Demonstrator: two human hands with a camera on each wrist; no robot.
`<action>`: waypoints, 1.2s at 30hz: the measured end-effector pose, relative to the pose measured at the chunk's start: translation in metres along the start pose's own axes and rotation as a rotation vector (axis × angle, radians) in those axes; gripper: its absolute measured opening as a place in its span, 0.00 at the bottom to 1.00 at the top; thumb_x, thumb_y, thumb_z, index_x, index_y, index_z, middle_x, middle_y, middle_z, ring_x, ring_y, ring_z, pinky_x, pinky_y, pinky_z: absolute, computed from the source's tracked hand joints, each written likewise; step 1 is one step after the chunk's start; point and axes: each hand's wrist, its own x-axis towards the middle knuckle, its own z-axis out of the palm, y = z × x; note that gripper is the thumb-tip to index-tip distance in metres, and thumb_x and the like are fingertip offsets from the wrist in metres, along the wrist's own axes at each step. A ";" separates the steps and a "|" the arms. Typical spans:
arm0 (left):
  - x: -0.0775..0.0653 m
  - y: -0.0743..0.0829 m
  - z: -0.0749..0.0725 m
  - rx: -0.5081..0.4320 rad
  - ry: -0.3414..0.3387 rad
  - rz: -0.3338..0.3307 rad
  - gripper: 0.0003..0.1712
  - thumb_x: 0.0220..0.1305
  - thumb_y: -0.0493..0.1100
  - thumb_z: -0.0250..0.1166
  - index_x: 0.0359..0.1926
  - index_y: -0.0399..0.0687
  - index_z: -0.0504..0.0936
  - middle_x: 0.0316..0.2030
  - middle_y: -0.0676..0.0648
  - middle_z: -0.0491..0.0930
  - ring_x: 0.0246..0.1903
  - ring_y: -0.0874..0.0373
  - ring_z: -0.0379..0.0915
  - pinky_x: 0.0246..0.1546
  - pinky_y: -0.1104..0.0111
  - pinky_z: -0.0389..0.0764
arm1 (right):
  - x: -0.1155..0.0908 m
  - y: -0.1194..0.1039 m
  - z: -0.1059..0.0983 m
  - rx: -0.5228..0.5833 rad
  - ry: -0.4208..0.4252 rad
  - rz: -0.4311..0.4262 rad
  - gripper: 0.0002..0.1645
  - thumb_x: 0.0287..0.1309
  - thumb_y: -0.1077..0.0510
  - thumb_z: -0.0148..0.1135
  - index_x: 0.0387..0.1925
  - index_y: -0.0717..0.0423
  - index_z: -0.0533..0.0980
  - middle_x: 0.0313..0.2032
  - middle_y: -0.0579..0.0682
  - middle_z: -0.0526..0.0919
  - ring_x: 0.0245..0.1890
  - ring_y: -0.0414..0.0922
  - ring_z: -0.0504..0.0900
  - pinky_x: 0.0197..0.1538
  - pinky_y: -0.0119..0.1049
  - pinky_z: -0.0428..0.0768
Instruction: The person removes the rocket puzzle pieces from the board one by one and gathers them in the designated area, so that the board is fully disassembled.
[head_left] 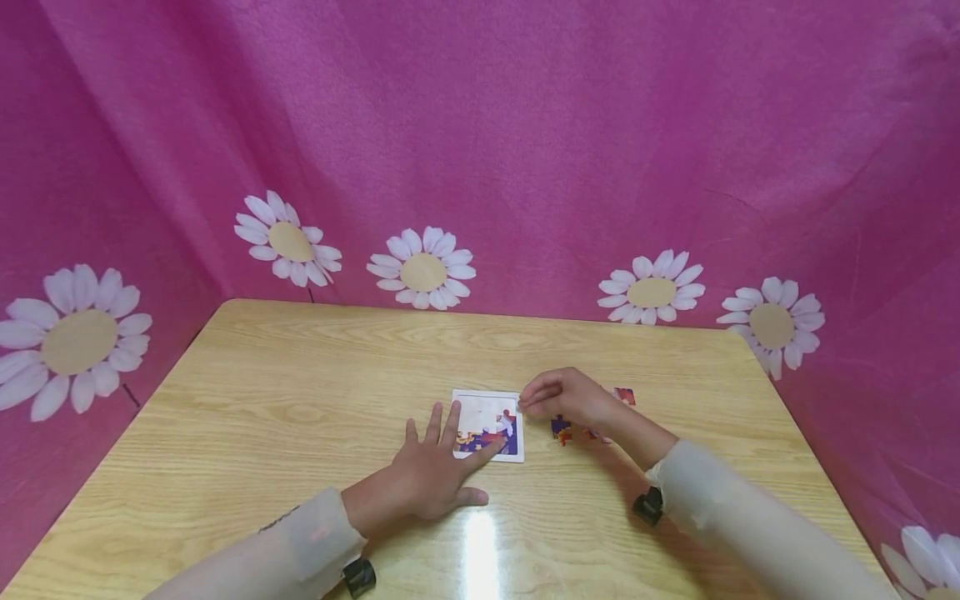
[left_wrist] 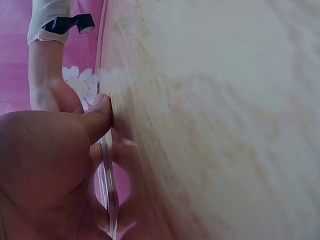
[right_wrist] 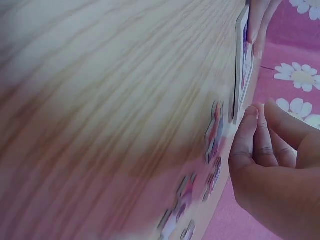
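Note:
A small white-framed jigsaw puzzle tray (head_left: 471, 410) lies on the table, with joined purple and orange pieces (head_left: 510, 427) along its lower and right parts. My left hand (head_left: 432, 477) rests spread over the tray's lower left, its index finger reaching across the joined pieces. At the tray's upper right edge, my right hand (head_left: 567, 396) holds its thumb and fingertips together, pinching what seems to be a puzzle piece; the fingers mostly hide it. Loose puzzle pieces (head_left: 560, 429) lie under and beside the right hand, and in the right wrist view several pieces (right_wrist: 215, 132) lie flat near the tray.
The wooden table (head_left: 315, 375) reaches a pink curtain (head_left: 480, 150) printed with white daisies at the back and sides. Another loose piece (head_left: 624, 396) lies beyond the right wrist. Light reflects off the tabletop near the front.

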 end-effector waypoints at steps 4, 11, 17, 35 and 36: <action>0.000 0.000 0.002 0.003 0.007 0.004 0.42 0.68 0.79 0.45 0.80 0.87 0.46 0.80 0.29 0.37 0.78 0.26 0.32 0.67 0.27 0.52 | 0.004 -0.001 0.006 0.018 -0.007 -0.001 0.13 0.63 0.71 0.67 0.49 0.71 0.82 0.48 0.64 0.88 0.48 0.53 0.89 0.53 0.42 0.85; 0.002 -0.001 0.004 0.016 0.009 0.000 0.42 0.68 0.80 0.44 0.80 0.87 0.45 0.80 0.29 0.36 0.78 0.26 0.32 0.67 0.27 0.52 | 0.012 -0.001 0.016 0.014 -0.023 -0.051 0.13 0.63 0.72 0.66 0.48 0.73 0.82 0.46 0.65 0.88 0.50 0.55 0.88 0.51 0.39 0.85; 0.002 -0.001 0.003 0.021 0.004 -0.003 0.42 0.68 0.80 0.44 0.80 0.87 0.45 0.81 0.30 0.37 0.78 0.26 0.33 0.67 0.27 0.52 | 0.015 -0.002 0.020 -0.024 -0.024 -0.070 0.12 0.62 0.72 0.66 0.47 0.72 0.82 0.45 0.64 0.89 0.48 0.51 0.88 0.47 0.34 0.84; 0.001 -0.001 0.002 0.005 -0.002 -0.002 0.42 0.68 0.80 0.44 0.80 0.88 0.45 0.80 0.29 0.36 0.78 0.26 0.32 0.67 0.26 0.51 | 0.018 -0.008 0.022 -0.053 -0.028 -0.055 0.08 0.62 0.73 0.65 0.43 0.72 0.82 0.41 0.63 0.89 0.40 0.45 0.86 0.42 0.32 0.81; 0.001 -0.001 0.002 0.004 -0.003 -0.003 0.42 0.68 0.80 0.44 0.80 0.88 0.45 0.80 0.29 0.36 0.78 0.26 0.32 0.67 0.26 0.51 | 0.018 -0.008 0.022 -0.049 -0.027 -0.054 0.08 0.62 0.74 0.64 0.43 0.72 0.82 0.41 0.63 0.89 0.40 0.45 0.86 0.41 0.32 0.81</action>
